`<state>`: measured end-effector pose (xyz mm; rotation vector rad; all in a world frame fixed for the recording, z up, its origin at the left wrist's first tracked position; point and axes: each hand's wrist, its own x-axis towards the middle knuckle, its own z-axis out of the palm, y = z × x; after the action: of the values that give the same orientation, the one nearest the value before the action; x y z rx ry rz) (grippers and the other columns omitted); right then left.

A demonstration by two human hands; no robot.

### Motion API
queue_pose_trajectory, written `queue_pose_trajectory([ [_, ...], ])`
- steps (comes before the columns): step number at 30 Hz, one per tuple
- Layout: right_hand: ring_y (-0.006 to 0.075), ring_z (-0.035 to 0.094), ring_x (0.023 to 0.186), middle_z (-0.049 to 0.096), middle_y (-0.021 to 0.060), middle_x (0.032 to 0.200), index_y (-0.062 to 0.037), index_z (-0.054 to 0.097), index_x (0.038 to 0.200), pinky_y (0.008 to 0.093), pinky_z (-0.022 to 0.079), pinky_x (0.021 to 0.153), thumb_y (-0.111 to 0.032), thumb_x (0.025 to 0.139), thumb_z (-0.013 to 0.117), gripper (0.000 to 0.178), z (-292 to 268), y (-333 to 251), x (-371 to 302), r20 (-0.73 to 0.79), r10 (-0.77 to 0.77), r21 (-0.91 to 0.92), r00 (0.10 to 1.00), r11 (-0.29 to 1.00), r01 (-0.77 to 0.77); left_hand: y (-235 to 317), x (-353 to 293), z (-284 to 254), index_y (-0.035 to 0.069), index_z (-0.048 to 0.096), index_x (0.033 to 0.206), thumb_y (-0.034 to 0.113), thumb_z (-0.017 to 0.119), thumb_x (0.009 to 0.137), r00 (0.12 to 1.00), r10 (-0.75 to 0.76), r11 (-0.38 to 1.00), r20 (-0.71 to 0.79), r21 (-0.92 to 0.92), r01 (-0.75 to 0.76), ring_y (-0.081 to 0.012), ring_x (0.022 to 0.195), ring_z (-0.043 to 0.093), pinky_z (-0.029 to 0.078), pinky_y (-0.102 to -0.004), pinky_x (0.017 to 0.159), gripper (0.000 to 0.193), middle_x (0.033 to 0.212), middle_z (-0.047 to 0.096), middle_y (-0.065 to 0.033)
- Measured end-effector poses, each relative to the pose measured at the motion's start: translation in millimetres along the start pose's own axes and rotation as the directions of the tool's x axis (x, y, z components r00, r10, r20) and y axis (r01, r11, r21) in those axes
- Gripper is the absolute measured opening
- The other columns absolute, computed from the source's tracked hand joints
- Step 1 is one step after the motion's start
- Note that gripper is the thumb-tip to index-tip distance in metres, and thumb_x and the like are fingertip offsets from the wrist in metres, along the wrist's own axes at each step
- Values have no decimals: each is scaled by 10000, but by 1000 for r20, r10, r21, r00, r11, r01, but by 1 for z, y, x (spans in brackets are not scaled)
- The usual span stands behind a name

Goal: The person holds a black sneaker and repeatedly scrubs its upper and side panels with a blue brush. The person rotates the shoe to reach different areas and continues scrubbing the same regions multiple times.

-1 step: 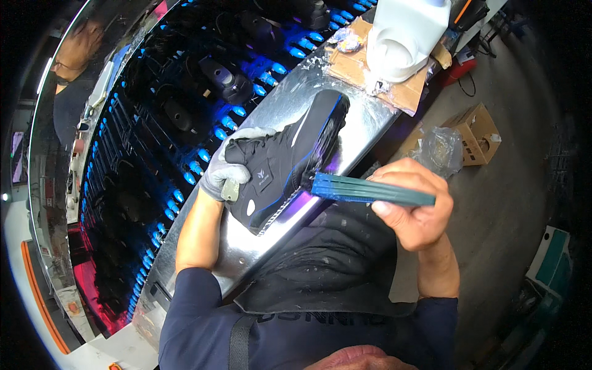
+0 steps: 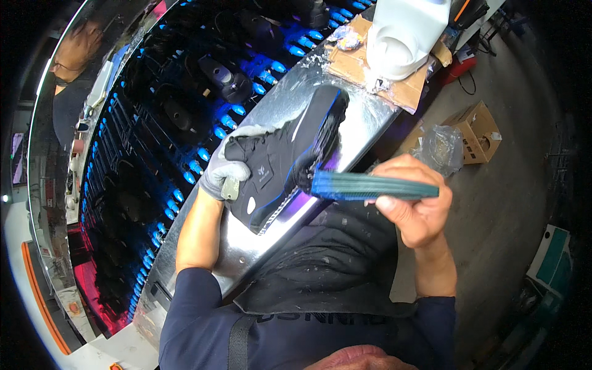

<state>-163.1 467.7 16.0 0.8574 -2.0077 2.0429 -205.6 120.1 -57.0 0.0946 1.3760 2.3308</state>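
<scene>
My left hand (image 2: 223, 169), in a grey glove, is closed around the ankle end of a black shoe (image 2: 266, 166) with a thin blue line along its side. A small pale-green piece (image 2: 230, 189) pokes out beside my thumb. The shoe lies tilted, toe pointing away, over a shiny metal ledge (image 2: 243, 237). My bare right hand (image 2: 416, 213) grips a wide brush (image 2: 373, 186) with a green handle and a blue-stained end. Its bristle end meets the shoe's lower edge, near the middle; the bristle tips are hard to make out.
Left of the ledge, a dark conveyor with rows of blue-lit pegs (image 2: 265, 77) carries black shoe-shaped items. A white plastic container (image 2: 410, 37) stands on cardboard (image 2: 345, 65) at the far end. On the floor to the right are a cardboard box (image 2: 473, 132) and a clear plastic bag (image 2: 441, 151).
The brush has turned slightly in my right hand, and that hand has shifted a little. The shoe's toe has tipped slightly. Both grips are the same.
</scene>
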Motion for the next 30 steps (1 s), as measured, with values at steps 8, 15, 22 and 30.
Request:
queue_pose_trajectory([
  [8,284,744,883,752,211,1014,74,736,1113,346,595,784,34,871,777,249,21,26,-26,-143,-159,-281,977,953,114,4,8,4,-47,552,1425,64,745,632,998,-46,999,-30,-13,46,-336,1218,691,539,-438,1109,824,1370,657,-233],
  [15,243,719,818,733,179,959,82,731,1054,321,566,729,34,893,750,169,4,4,-1,-191,-104,-375,976,927,25,8,12,12,-32,594,1393,44,786,645,999,-48,999,14,-1,48,-308,1179,713,562,-418,1076,777,1360,669,-213],
  [22,298,725,774,722,167,925,51,726,1022,356,584,691,12,868,776,166,8,-4,8,-30,-231,-511,973,840,183,5,13,9,-20,575,1414,60,787,664,998,-31,999,46,17,31,-309,1232,682,532,-428,1109,784,1370,660,-216],
  [30,325,729,782,712,168,930,44,723,1033,386,595,685,39,754,779,285,8,-10,10,119,-239,-555,964,789,264,9,18,15,-28,564,1427,56,767,693,997,-28,997,65,70,24,-316,1237,681,538,-437,1104,767,1379,655,-221],
])
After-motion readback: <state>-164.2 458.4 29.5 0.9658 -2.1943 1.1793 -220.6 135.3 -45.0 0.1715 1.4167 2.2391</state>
